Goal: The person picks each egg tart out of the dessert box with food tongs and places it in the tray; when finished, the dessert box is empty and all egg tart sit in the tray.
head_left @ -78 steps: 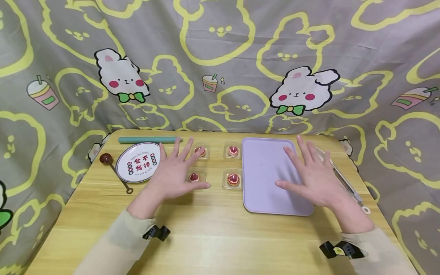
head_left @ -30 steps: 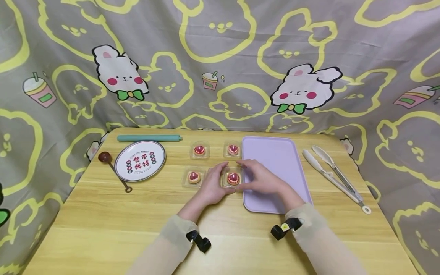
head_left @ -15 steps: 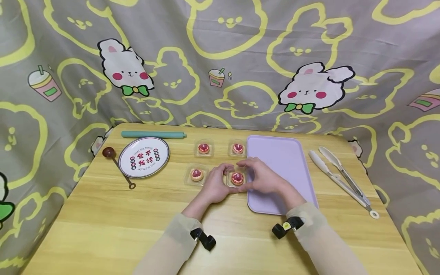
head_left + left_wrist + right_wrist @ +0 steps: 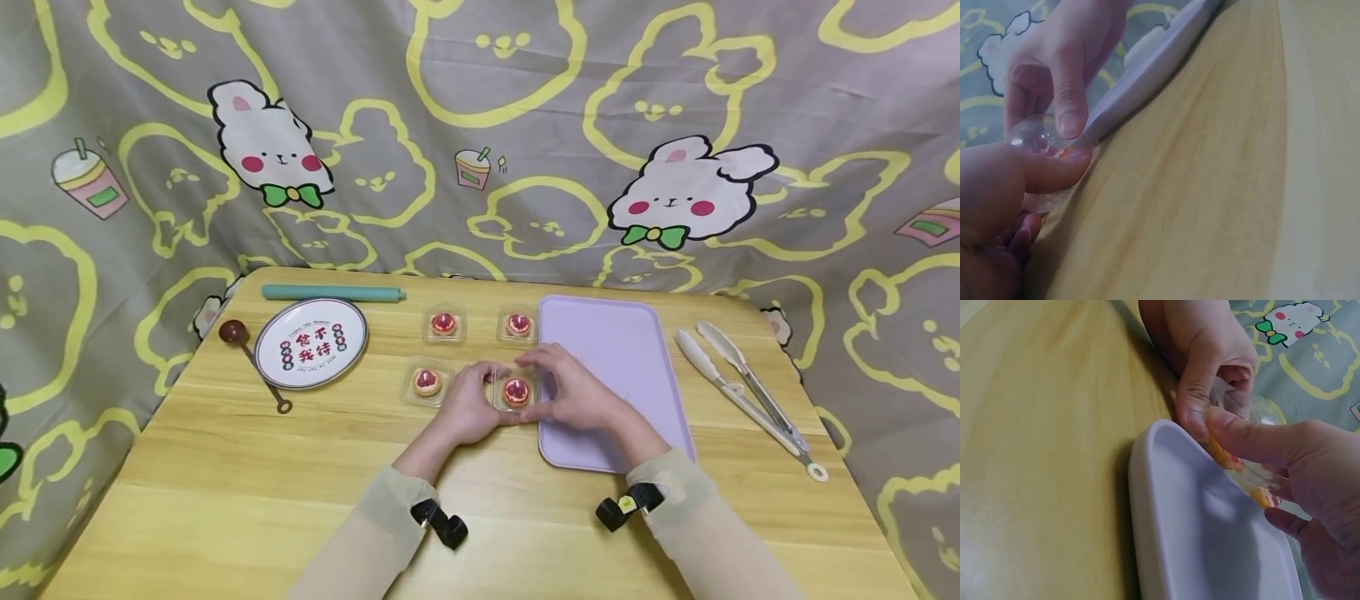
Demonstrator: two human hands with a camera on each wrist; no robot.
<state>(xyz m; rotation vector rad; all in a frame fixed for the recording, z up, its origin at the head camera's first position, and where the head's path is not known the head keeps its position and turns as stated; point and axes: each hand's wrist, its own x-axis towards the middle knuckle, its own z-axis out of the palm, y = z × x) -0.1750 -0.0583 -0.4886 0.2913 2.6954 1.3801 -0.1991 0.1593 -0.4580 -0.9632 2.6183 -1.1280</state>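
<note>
Grey curtain [image 4: 502, 75] with yellow animal outlines, three printed cups among them, hangs behind one wooden table [image 4: 225, 500]. From the head, four clear boxes stand in two rows of two toward the middle of the table, each with one red-topped tart: the back-left box [image 4: 444, 339], the back-right box [image 4: 517, 338], the front-left box [image 4: 410, 399] and the front-right box [image 4: 517, 373]. Two hands share the last, just beside the left edge of one lilac tray [image 4: 607, 333]: the left hand [image 4: 468, 404] pinches its left side, the right hand [image 4: 581, 392] its right, both with narrow, curled fingers. Near the table's back-left corner lie one teal rod [image 4: 330, 293], one round plate [image 4: 312, 343] with red characters, and one brown spoon [image 4: 234, 332]. One pair of tongs [image 4: 750, 408], its two arms spread, lies toward the table's right edge.

From the left wrist, the left thumb lies across the front-right box; the right thumb points down to it, with the tray's edge behind.

From the right wrist, both thumbs press close together at the near side of the same box, by the tray's rounded corner. Whether box and tray touch, I cannot tell.
</note>
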